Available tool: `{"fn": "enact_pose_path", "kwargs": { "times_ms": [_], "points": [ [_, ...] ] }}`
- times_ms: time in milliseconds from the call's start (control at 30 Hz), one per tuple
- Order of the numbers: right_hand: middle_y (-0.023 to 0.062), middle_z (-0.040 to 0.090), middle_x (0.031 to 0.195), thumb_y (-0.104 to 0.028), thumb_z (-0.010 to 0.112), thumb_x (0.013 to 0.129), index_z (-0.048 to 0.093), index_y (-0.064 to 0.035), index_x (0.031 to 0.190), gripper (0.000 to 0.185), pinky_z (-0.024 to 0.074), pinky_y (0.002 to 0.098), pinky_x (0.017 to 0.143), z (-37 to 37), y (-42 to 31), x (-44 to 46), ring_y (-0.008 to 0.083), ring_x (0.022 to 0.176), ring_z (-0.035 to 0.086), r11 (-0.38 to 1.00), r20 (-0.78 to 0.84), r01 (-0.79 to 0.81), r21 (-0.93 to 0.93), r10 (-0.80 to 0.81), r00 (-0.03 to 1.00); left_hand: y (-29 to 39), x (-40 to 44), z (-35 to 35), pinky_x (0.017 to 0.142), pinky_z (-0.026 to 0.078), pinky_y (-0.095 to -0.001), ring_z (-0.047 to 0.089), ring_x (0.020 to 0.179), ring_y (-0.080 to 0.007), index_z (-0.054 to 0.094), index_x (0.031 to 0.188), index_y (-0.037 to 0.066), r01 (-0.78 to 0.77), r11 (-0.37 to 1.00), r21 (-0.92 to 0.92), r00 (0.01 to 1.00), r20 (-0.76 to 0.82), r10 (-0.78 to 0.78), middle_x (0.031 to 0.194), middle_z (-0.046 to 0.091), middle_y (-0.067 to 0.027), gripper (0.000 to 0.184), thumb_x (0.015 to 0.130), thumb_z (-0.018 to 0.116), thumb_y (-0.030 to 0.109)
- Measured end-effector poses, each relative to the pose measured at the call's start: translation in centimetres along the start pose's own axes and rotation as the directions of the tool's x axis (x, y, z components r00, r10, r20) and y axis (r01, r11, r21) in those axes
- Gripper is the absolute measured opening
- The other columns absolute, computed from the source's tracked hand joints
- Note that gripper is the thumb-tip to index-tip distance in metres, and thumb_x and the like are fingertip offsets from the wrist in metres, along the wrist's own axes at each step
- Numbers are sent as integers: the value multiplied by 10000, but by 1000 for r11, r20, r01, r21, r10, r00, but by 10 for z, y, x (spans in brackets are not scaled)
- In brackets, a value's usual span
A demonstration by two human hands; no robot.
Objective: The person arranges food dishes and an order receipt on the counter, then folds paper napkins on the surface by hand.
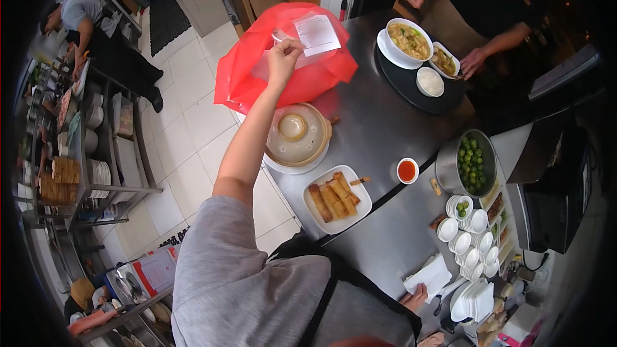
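Over a red plastic bag (241,80), my left hand (286,61) is closed with its fingers pinched, beside a white paper slip (317,34). What the fingertips hold is too small to tell. My right hand (414,297) grips folded white napkins (429,276) low on the metal counter (360,122). Between my hands are a lidded clay pot (308,141) on a white plate, a white dish of fried rolls (333,198) and a small cup of red sauce (407,171).
A person's hand (473,63) touches a black tray (402,80) with bowls of food and rice (430,81). At right are a pot of green limes (472,164), stacked small dishes (459,242) and a machine. Another person (87,16) works by the left shelves.
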State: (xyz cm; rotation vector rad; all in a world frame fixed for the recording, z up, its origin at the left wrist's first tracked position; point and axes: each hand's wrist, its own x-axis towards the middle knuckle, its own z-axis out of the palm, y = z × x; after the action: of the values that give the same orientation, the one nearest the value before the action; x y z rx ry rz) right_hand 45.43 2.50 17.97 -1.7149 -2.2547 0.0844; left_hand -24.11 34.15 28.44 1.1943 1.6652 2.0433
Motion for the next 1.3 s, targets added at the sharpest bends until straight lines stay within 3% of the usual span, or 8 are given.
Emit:
{"fn": "enact_pose_path", "kwargs": {
  "times_ms": [233, 367, 500, 733, 933, 1000, 1167, 1300],
  "points": [
    [244, 435, 1147, -175, 360, 866, 422, 45, 1166, 377, 338, 488, 879, 11, 11, -7, 400, 1027, 430, 1000, -103, 12, 24, -10, 995, 31, -10, -4, 684, 482, -254, 618, 725, -144, 639, 823, -7, -133, 941, 311, 989, -20, 146, 748, 653, -65, 101, 745, 584, -42],
    [225, 456, 1138, -246, 342, 895, 458, 35, 1152, 398, 349, 480, 872, 31, 39, -13, 389, 1027, 441, 990, -196, 138, 4, -135, 971, 82, -70, 17, 639, 473, -308, 595, 707, -204, 607, 829, 19, -175, 972, 155, 973, -126, 196, 803, 618, -103, 96, 739, 587, -4],
    [225, 473, 1123, -206, 374, 873, 482, 39, 1133, 373, 353, 475, 889, 25, 36, -15, 392, 1030, 451, 990, -198, 127, 65, -112, 974, 153, -198, 54, 675, 462, -315, 569, 776, -204, 577, 897, 14, -164, 980, 111, 962, 237, 134, 864, 555, -90, 117, 781, 577, 30],
    [218, 482, 1121, -17, 482, 749, 506, 26, 1125, 379, 360, 443, 903, -16, 20, -11, 373, 1050, 446, 965, -110, 82, 250, -56, 992, 199, -452, 123, 863, 415, -401, 499, 994, -327, 554, 995, -9, -338, 941, -6, 469, 866, 174, 1049, 539, -156, 296, 741, 622, 129],
    [164, 524, 1091, 2, 510, 725, 573, 15, 1046, 328, 384, 397, 890, -31, 37, -29, 330, 1023, 469, 921, 65, 99, 377, -133, 989, 225, -577, 162, 901, 387, -413, 468, 1066, -326, 534, 1043, 10, -404, 890, -211, 227, 920, 321, 1087, 535, -158, 454, 671, 702, 209],
    [164, 534, 1075, 1, 516, 719, 581, 9, 1034, 321, 389, 396, 884, -30, 39, -32, 331, 1013, 476, 903, 31, 148, 404, -175, 984, 217, -591, 167, 822, 419, -417, 518, 975, -321, 550, 995, 38, -413, 905, -97, 97, 984, 150, 1017, 557, -152, 329, 724, 646, 197],
    [161, 547, 1086, 3, 554, 642, 604, -18, 971, 333, 384, 419, 902, -31, 50, -36, 346, 1009, 484, 888, -39, 292, 356, -298, 954, 156, -608, 172, 676, 467, -394, 574, 815, -281, 566, 919, 73, -658, 747, -94, 120, 967, 227, 867, 577, -97, 179, 752, 524, 125],
    [105, 566, 1110, -5, 593, 615, 615, -43, 870, 259, 415, 389, 869, -46, 62, -37, 294, 1012, 505, 918, -93, 266, 294, -249, 964, 166, -597, 176, 755, 458, -374, 560, 859, -289, 591, 839, 65, -446, 893, -66, 212, 961, 177, 865, 595, -103, 104, 771, 518, 90]
  ]
}}
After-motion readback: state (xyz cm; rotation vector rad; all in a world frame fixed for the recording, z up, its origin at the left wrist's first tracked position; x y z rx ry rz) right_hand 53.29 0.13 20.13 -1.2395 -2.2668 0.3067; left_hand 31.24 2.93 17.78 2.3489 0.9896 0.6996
